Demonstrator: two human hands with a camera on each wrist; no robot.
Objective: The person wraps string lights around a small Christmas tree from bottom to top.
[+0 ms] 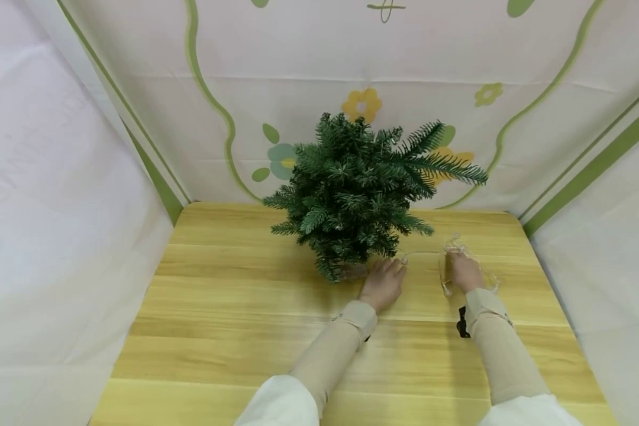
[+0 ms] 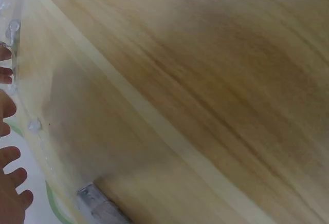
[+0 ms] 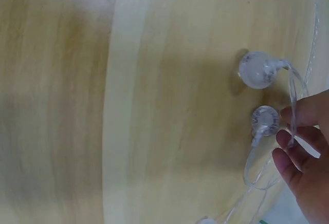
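A small artificial Christmas tree stands toward the back of the table. From beside its base, a clear-wired string of lights with round bulbs runs right into a loose pile. At this pile my right hand pinches the wire between thumb and fingertips, bulbs hanging close by, as the right wrist view shows. My left hand lies low by the tree's front right side, fingers bent loosely and apart, next to a bulb. A greyish block shows in the left wrist view.
The wood-grain table carries all of this. Behind it hangs a pale curtain with flowers and green lines, and white cloth walls close both sides. Branches stick out to the tree's right.
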